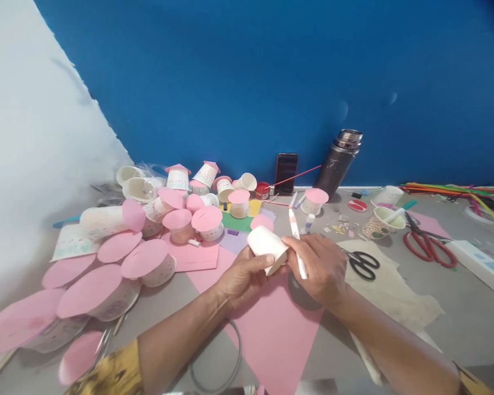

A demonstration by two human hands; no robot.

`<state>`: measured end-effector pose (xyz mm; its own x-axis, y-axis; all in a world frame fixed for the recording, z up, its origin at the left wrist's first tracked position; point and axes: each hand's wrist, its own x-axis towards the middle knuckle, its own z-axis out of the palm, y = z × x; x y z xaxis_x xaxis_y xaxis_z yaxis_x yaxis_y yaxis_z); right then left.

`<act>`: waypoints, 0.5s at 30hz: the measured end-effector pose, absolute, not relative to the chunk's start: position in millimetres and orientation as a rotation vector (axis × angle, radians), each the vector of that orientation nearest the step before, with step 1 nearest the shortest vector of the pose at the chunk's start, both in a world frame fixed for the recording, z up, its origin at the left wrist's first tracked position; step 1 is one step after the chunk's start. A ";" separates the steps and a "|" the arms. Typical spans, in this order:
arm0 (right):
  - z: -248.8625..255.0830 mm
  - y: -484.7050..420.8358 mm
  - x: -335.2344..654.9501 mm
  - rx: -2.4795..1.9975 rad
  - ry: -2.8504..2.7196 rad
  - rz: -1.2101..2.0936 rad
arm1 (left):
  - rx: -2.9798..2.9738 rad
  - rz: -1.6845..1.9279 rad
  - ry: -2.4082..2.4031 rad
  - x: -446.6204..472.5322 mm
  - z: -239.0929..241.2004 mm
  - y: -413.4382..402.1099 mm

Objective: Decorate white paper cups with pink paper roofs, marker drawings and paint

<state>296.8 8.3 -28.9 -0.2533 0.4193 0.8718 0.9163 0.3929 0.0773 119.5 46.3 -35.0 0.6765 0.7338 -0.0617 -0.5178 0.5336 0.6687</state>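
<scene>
Between both hands point(245, 277) point(321, 266), white cup point(265, 242) (tilted).

This is a craft space, its bench point(331, 354) against a blue wall point(247, 82). Left of the flask point(335, 167) are pink-topped cups point(207, 220); right, scissors point(427, 236) and coloured strips point(440, 189).

Illumination is diffuse; shadows are soft. Wide-angle stretch distorts the lower-left pink discs point(24, 320); the upper-right corner is dark.
</scene>
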 end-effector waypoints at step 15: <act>-25.5 7.6 304.5 -0.999 -1.820 -0.235 | 0.529 0.870 0.576 112.9 -37.8 56.1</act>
